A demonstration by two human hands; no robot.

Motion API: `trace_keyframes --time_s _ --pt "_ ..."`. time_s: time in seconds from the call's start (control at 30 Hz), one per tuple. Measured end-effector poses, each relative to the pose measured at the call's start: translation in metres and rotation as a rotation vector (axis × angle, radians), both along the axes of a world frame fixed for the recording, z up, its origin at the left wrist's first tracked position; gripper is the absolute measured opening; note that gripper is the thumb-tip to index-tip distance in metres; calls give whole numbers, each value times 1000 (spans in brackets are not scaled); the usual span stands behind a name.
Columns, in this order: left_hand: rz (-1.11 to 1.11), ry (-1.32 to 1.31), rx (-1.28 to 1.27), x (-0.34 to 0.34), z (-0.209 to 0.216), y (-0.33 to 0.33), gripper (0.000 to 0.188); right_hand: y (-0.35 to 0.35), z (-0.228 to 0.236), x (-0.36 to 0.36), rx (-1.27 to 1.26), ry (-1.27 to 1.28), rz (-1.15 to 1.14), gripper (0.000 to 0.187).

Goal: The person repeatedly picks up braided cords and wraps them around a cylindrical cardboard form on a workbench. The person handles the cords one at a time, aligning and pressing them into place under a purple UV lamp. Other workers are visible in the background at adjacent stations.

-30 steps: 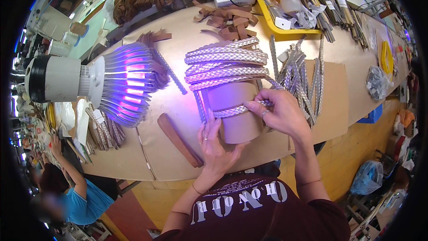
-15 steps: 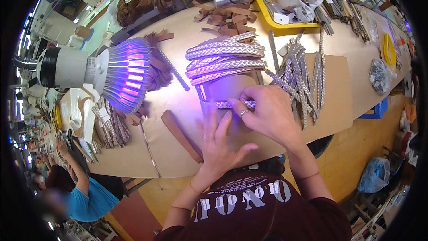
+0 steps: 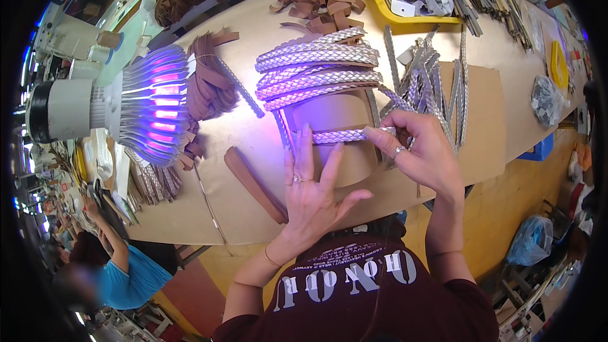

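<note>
A tan roll, cylinder-like (image 3: pixel 332 109), lies on the table in front of me. Several pale, shiny braided straps (image 3: pixel 313 76) are wrapped around its far part. One more braided strap (image 3: pixel 339 136) runs across the near part. At that strap's right end, my right hand (image 3: pixel 421 155) pinches it between thumb and fingers. My left hand (image 3: pixel 320 199) has its fingers spread, with fingertips at the strap's left part and against the roll; its thumb points right.
A finned lamp (image 3: pixel 155 107) glows purple at the left. Brown strips (image 3: pixel 212 82) lie beside it, and a folded brown strip (image 3: pixel 253 183) lies nearer me. Loose braided straps (image 3: pixel 424 79) sit on cardboard at the right. Behind stands a yellow tray (image 3: pixel 421 20). A person in blue (image 3: pixel 136 278) works at lower left.
My right hand has moved right along the near strap, and more of the strap shows. My left hand has settled against the roll with fingers spread. The view has shifted slightly.
</note>
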State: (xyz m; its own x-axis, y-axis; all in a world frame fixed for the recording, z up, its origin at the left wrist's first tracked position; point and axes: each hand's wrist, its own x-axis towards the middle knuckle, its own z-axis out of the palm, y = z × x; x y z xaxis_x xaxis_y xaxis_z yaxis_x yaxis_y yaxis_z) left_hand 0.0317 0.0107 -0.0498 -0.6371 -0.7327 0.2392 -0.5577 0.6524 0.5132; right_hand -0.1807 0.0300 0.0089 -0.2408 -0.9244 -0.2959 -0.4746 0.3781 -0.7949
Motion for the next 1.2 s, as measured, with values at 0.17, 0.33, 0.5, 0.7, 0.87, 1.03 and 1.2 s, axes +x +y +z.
trace_keyframes --time_s 0.17,0.33,0.5,0.7,0.87,1.03,1.2 --pt "26 -108 -13 -10 11 2 85 -3 -1 -3 -55 19 -7 31" --pt "7 -200 -2 -12 20 1 85 -6 -5 -4 -240 17 -38 26" --pt "-8 -262 1 -15 28 -1 85 -3 -15 -3 -330 -151 -100 26" --pt "-21 -332 -8 -17 33 -3 88 -2 -35 -4 -77 -382 -209 25" --pt "-11 -357 -51 -19 33 -3 91 6 -49 2 -161 -392 -234 23" --pt "-15 -408 -72 -20 34 -3 92 3 -61 6 -235 -391 -257 30" --pt "-12 -416 -77 -21 35 -3 92 5 -67 8 -181 -446 -255 29"
